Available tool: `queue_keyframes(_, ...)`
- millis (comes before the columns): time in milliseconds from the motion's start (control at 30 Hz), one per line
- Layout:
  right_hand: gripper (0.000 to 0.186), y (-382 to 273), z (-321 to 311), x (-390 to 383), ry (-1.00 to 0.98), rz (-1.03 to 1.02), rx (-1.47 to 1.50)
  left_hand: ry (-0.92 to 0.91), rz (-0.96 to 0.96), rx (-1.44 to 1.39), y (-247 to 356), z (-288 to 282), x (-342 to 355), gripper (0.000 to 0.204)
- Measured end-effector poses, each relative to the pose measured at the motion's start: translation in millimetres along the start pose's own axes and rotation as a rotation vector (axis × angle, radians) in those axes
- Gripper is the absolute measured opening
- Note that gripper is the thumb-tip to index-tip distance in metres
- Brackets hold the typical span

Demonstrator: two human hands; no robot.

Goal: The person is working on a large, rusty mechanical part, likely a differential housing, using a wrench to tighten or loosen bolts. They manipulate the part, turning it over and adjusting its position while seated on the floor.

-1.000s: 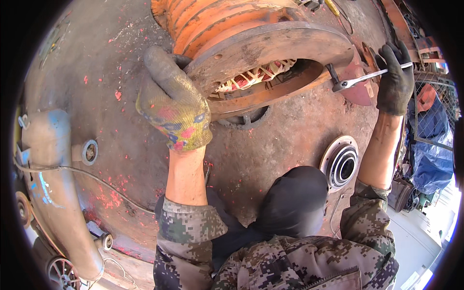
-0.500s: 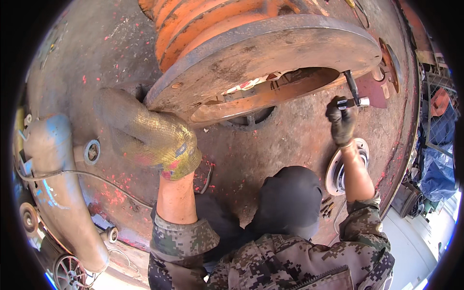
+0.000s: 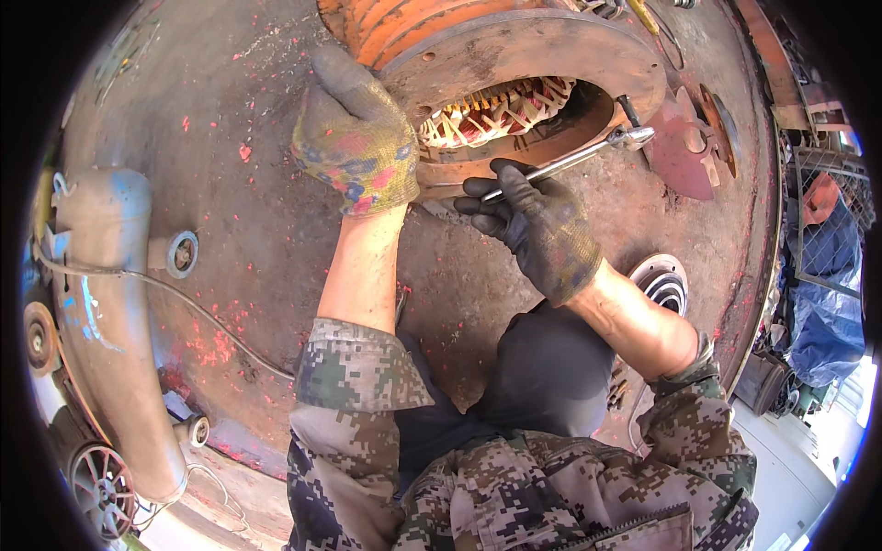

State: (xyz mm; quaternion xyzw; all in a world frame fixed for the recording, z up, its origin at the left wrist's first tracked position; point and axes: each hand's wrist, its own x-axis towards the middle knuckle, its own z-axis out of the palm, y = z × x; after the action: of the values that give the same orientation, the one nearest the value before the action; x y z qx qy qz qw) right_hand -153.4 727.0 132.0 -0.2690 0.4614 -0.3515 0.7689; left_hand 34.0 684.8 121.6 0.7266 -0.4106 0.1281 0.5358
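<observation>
In front of me lies an orange ribbed motor housing (image 3: 404, 37) with a wide rusty flange (image 3: 514, 46). Laced windings (image 3: 505, 115) show through its round opening. My left hand (image 3: 358, 151), in a worn patterned glove, is closed at the flange's left edge; its fingertips are partly hidden. My right hand (image 3: 547, 230), in a dark-fingered glove, holds a ratchet wrench (image 3: 574, 158) by its handle, some fingers loosely stretched. The wrench head lies at the flange's lower right, against a black bolt-like piece (image 3: 628, 110) projecting from the rim.
A round ringed cover (image 3: 663, 283) sits by my right forearm, with several bolts (image 3: 616, 390) near my knee. Beyond the wrench stand a red plate (image 3: 684, 161) and a metal disc (image 3: 718, 129). At left are a large grey pipe (image 3: 119, 321) and a cable (image 3: 197, 310).
My left hand has moved right and up along the flange. My right hand has swung left and inward with the wrench handle. The view has shifted, showing the windings more fully.
</observation>
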Motion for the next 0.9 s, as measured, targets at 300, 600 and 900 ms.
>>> queue_keyframes(300,0.029,12,23,-3,0.251,-0.211,-0.029,-0.041,-0.048,-0.105,7,-10,5,0.044)
queue_keyframes(600,0.019,-101,66,-25,-0.09,0.161,0.721,-0.112,-0.059,-0.168,9,-6,3,0.05)
queue_keyframes(900,0.02,-115,54,-82,0.041,0.16,0.185,-0.169,-0.083,-0.179,8,-21,16,0.054)
